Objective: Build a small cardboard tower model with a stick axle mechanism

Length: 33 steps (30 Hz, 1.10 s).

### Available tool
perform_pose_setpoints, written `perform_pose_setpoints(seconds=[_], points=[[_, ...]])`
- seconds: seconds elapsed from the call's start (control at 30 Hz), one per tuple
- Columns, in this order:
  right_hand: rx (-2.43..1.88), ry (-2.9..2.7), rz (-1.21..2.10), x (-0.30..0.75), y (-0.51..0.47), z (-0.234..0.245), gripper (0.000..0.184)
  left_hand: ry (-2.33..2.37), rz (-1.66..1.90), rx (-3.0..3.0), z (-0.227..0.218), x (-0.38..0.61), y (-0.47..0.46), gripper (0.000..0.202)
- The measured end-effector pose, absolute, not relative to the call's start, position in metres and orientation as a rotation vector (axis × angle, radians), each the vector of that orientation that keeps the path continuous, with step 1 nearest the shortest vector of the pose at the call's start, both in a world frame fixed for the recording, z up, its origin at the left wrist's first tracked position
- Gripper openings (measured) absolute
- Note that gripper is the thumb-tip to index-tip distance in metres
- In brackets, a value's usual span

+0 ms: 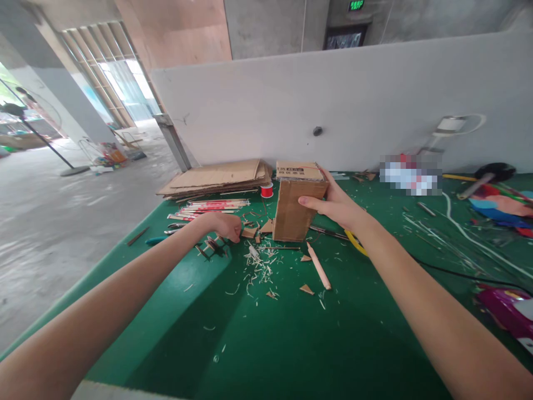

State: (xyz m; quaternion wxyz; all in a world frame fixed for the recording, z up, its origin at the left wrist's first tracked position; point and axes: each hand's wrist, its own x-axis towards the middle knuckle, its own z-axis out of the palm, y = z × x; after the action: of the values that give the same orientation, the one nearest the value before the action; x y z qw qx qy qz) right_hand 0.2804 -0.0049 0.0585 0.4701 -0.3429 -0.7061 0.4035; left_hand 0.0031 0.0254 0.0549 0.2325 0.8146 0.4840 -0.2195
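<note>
My right hand point(328, 200) grips the upper right of a brown cardboard box point(293, 211), thumb on the near face and the other fingers behind it. Printed characters show on the box's top part. My left hand point(230, 226) is closed low over the green table, left of the box; whether anything is in its fingers is hidden. Cardboard scraps point(250, 233) lie right beside that hand. Just left of it is a small wheeled piece point(212, 244) of sticks and discs. A pinkish pen-like tool point(319, 266) rests in front of the box among pale shavings point(262, 266).
Flat cardboard sheets point(220, 178) are stacked at the back left, near bundled sticks point(208, 208) and a red spool point(267, 191). Yellow-handled pliers point(355, 243) lie under my right forearm. A purple device point(506, 311), a white cord point(449, 214) and coloured material point(503, 205) occupy the right side.
</note>
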Motion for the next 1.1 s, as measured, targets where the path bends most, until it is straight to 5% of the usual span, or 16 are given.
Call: perform_pose_setpoints(seconds=[0.27, 0.7, 0.97, 1.1], points=[[-0.829, -1.727, 0.966, 0.281, 0.000, 0.054, 0.090, 1.398, -0.270, 2.393, 0.060, -0.003, 0.037, 0.011], [-0.802, -1.730, 1.064, 0.282, -0.003, 0.066, 0.094, 1.398, 1.374, 1.886, 0.156, 0.129, 0.199, 0.020], [-0.759, -1.744, 1.117, 0.281, -0.009, 0.074, 0.101, 1.475, 0.690, 2.376, 0.140, 0.140, 0.199, 0.015], [-0.779, -1.763, 1.100, 0.280, -0.012, 0.075, 0.099, 1.456, 0.637, 2.435, 0.127, 0.121, 0.167, 0.023]])
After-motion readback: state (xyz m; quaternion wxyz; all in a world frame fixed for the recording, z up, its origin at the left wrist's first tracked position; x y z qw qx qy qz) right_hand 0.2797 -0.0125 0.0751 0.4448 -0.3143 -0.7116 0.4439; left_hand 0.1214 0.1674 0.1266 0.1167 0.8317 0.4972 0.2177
